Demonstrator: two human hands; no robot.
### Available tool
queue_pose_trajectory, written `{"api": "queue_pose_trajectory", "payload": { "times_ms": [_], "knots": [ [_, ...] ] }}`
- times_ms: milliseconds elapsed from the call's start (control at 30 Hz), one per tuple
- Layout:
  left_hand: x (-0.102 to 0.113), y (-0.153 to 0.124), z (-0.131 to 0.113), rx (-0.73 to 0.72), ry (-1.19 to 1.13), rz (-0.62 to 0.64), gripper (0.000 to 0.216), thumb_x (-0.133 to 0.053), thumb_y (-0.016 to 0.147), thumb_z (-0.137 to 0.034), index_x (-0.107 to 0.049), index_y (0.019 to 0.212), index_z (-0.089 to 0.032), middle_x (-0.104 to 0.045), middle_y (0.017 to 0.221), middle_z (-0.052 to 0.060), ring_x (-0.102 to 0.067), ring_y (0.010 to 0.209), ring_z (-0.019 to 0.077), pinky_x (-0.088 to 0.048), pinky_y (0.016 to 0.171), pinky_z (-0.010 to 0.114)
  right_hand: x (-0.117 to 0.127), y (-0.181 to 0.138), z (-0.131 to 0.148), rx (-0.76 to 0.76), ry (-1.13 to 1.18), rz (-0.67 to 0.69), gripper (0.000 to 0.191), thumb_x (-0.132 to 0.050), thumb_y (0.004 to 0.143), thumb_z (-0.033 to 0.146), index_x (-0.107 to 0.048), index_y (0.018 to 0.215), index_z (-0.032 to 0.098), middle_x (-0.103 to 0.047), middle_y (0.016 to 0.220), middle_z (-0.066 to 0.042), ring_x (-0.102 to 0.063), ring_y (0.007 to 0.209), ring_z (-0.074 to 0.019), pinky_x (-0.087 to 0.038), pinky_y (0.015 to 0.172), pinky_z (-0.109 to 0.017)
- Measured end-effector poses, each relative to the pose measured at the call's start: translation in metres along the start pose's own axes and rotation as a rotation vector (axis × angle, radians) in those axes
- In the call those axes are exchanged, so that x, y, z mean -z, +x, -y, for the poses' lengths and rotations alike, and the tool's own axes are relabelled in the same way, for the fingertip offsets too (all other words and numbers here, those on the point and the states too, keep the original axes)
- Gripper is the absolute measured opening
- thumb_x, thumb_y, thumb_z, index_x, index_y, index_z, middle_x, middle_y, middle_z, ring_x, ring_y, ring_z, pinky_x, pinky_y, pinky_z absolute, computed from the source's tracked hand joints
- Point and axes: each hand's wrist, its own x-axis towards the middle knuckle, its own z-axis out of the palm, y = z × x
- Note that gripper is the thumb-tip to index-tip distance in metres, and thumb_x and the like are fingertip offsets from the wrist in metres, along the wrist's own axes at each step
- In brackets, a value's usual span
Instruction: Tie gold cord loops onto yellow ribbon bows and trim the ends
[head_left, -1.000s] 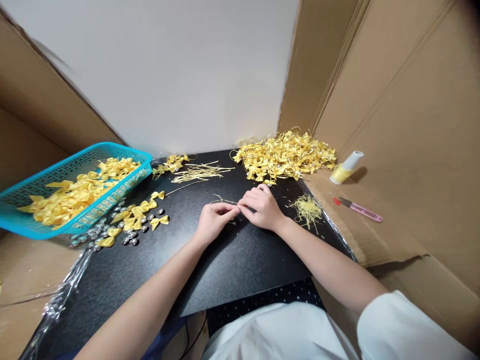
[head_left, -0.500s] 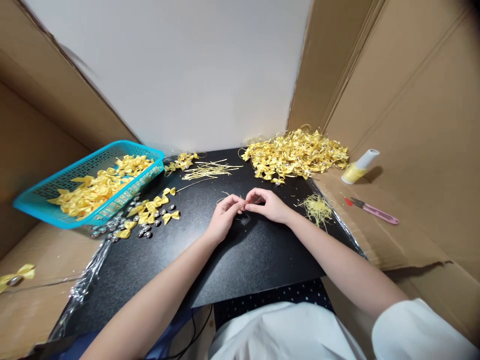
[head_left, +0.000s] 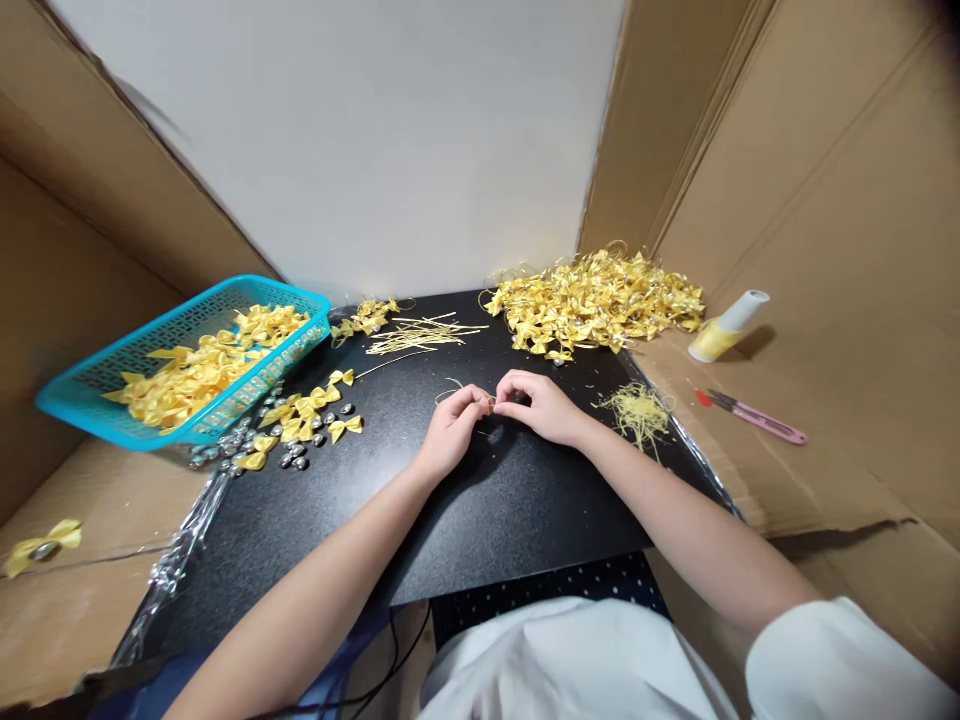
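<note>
Over the middle of the black tabletop point(head_left: 465, 530), my left hand point(head_left: 454, 428) and my right hand point(head_left: 541, 408) meet at the fingertips, both closed in a pinch. Between them they hold a thin yellow cord point(head_left: 448, 388), a loop of which sticks out behind my left fingers. Whether anything else is on the cord is hidden by the fingers. Left of my hands lie loose yellow ribbon bows point(head_left: 301, 415) among small silver bells point(head_left: 294, 458). Cut lengths of yellow cord point(head_left: 420, 334) are spread beyond them.
A blue basket point(head_left: 97, 425) of yellow bows stands at the left. At the back right is a heap of corded bows point(head_left: 600, 305). Cord scraps point(head_left: 637, 415), pink-handled snips point(head_left: 765, 422) and a white tube point(head_left: 731, 325) are at the right. Cardboard walls point(head_left: 847, 250) enclose both sides.
My hands stay pinched together at nearly the same place, with slight finger movement on the cord. The whole view has shifted a little.
</note>
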Motion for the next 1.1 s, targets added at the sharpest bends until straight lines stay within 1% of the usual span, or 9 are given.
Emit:
{"api": "queue_pose_trajectory", "payload": {
  "times_ms": [100,300,600,767,900,1100],
  "knots": [
    [0.0,0.0,0.001,-0.031,0.017,0.007,0.019,-0.049,0.078,-0.023,-0.049,0.06,-0.019,-0.051,0.068,-0.001,-0.046,0.071,0.0149,-0.038,0.071,0.027,0.0,-0.001,0.004,0.04,-0.011,-0.008,0.011,-0.064,0.081,0.013,-0.059,0.072,0.017,-0.058,0.08,0.0,-0.055,0.077,-0.0137,-0.046,0.077,-0.03],
    [-0.001,0.0,0.001,-0.057,0.054,0.018,0.022,-0.047,0.08,-0.024,-0.047,0.059,-0.019,-0.049,0.075,0.002,-0.046,0.076,0.0171,-0.037,0.077,0.029,0.0,-0.002,0.008,0.16,-0.052,-0.041,0.012,-0.061,0.085,0.013,-0.057,0.075,0.019,-0.058,0.081,-0.001,-0.055,0.077,-0.0144,-0.047,0.075,-0.03],
    [-0.002,0.0,-0.006,-0.041,0.054,0.089,0.025,-0.046,0.08,-0.031,-0.044,0.058,-0.02,-0.046,0.073,0.001,-0.042,0.073,0.0173,-0.036,0.072,0.029,-0.001,-0.001,0.007,0.153,-0.055,-0.084,0.014,-0.055,0.089,0.014,-0.054,0.076,0.019,-0.056,0.08,-0.002,-0.054,0.077,-0.0147,-0.046,0.075,-0.03],
    [-0.003,0.0,-0.004,-0.022,0.015,0.114,0.024,-0.048,0.079,-0.032,-0.045,0.059,-0.02,-0.046,0.072,0.002,-0.042,0.074,0.0178,-0.036,0.072,0.029,-0.005,-0.002,0.006,0.153,-0.067,-0.11,0.014,-0.056,0.088,0.015,-0.054,0.075,0.019,-0.058,0.08,-0.001,-0.055,0.076,-0.0147,-0.046,0.073,-0.029],
    [-0.002,0.001,0.001,-0.003,-0.031,0.106,0.023,-0.049,0.08,-0.031,-0.047,0.061,-0.019,-0.045,0.073,0.001,-0.042,0.075,0.0174,-0.036,0.071,0.029,-0.009,-0.003,0.005,0.171,-0.101,-0.146,0.012,-0.057,0.088,0.016,-0.057,0.076,0.019,-0.06,0.081,-0.002,-0.058,0.078,-0.0156,-0.046,0.074,-0.03],
    [-0.002,0.002,0.007,0.025,-0.083,0.074,0.023,-0.049,0.081,-0.032,-0.048,0.063,-0.019,-0.046,0.073,0.0,-0.042,0.069,0.0153,-0.037,0.068,0.028,-0.009,-0.007,0.009,0.196,-0.234,-0.177,0.012,-0.055,0.089,0.015,-0.064,0.083,0.019,-0.066,0.088,-0.003,-0.061,0.082,-0.0171,-0.043,0.081,-0.035]
  ]
}}
